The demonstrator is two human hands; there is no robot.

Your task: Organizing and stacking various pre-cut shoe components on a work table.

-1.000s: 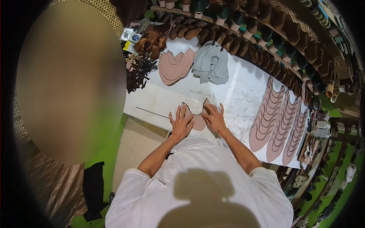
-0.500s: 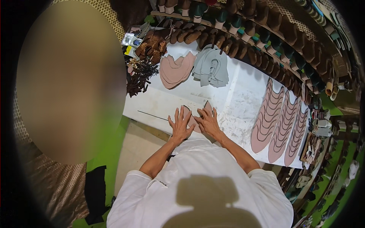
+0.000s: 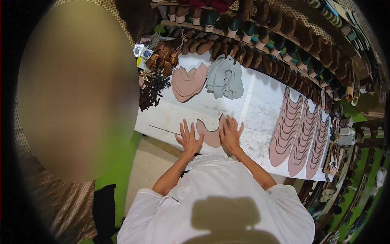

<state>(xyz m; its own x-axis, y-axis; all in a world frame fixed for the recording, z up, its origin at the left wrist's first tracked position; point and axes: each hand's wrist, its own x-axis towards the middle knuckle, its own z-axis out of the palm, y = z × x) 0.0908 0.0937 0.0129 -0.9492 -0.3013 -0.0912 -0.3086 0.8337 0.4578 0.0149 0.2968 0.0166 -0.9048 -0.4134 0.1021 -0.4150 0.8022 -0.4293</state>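
Observation:
Flat on the white table [image 3: 256,134] in front of me lies a pink, curved shoe-upper piece [image 3: 210,139] with a dark-edged notch on its far side. Beside its left edge my left hand [image 3: 188,139] rests with fingers spread, holding nothing. My right hand [image 3: 231,135] lies open over the piece's right side, fingers stretched out. A thin dark rod [image 3: 162,129] runs from the left toward my left fingertips; whether they touch it I cannot tell.
Farther back lie a stack of pink pieces [image 3: 187,87] and a stack of grey pieces [image 3: 225,79]. Overlapping rows of pink pieces [image 3: 280,142] fill the right side. Dark straps [image 3: 154,87] are heaped at the left. Racks of shoes [image 3: 280,44] line the back.
Both hands have moved apart from over the pink piece, the left to the left and the right to the right, uncovering its middle and notch. The view has shifted slightly.

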